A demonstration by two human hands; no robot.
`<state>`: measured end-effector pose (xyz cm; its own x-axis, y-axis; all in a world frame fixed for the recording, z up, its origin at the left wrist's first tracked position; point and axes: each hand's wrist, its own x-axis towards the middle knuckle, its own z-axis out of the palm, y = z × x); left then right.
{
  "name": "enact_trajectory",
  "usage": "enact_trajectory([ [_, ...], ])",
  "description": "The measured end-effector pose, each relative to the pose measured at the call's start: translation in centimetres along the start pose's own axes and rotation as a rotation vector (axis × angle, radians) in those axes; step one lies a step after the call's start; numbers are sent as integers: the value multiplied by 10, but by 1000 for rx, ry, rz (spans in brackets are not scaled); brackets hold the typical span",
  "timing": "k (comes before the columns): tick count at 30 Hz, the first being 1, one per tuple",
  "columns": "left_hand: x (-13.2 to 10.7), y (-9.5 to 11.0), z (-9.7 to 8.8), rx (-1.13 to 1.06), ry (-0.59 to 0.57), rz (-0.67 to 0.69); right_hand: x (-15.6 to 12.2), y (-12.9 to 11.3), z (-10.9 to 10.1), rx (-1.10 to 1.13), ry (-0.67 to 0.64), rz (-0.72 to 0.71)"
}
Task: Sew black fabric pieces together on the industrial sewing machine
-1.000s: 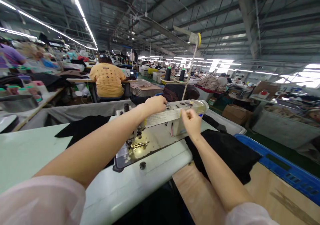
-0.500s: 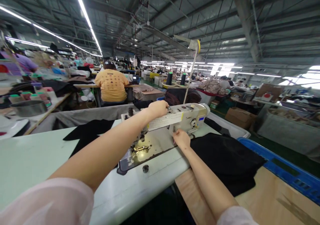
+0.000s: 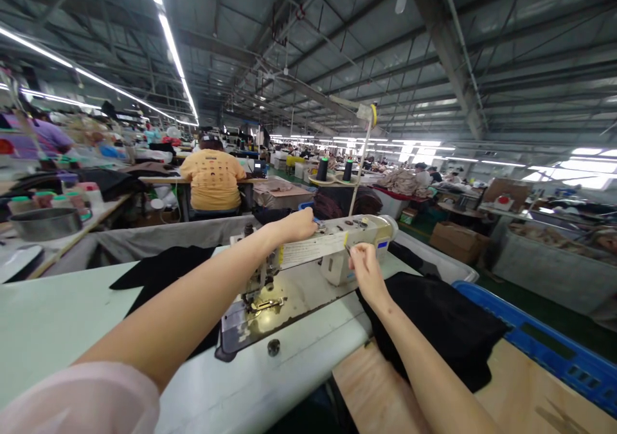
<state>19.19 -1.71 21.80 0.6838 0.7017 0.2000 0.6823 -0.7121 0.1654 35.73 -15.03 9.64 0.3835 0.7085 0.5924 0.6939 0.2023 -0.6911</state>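
Nearest the camera, both forearms run up from pale sleeves that the bottom edge cuts off. The right hand (image 3: pixel 367 268) is raised in front of the sewing machine (image 3: pixel 332 244), its fingers pinched together close to the machine's front face; whatever they pinch is too thin to make out, perhaps a thread. The left hand (image 3: pixel 299 224) rests curled on top of the machine arm, fingers bent over the top; what lies under them is hidden, so I cannot tell whether it grips anything. The machine stands on the pale green table (image 3: pixel 58 305), with its lit needle plate (image 3: pixel 263 305) below the left forearm. Black fabric (image 3: pixel 438 321) lies heaped to the right of the machine, under the right forearm, partly over a wooden board (image 3: pixel 385 389); more black cloth (image 3: pixel 159 270) lies to the left, largely hidden by the left arm. A blue crate (image 3: pixel 544 347) is cut off at the right edge. Behind the machine stand two dark thread cones (image 3: pixel 322 168). Farther off a person in a yellow shirt (image 3: pixel 213 177) sits facing away; the workers beyond are too small to make out
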Motion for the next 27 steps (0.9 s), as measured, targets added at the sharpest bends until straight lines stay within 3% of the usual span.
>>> enact_trajectory([
  [8,-9,5,-6,42,29,-36,46,-39,25,-281,-75,-210],
  [16,-9,7,-5,7,49,-28,63,-53,35,-425,-96,-234],
  [23,-10,7,-9,-180,144,-42,63,-47,32,-331,-1,-211],
  [27,-48,15,-15,-387,155,4,45,-18,27,-185,132,-159],
])
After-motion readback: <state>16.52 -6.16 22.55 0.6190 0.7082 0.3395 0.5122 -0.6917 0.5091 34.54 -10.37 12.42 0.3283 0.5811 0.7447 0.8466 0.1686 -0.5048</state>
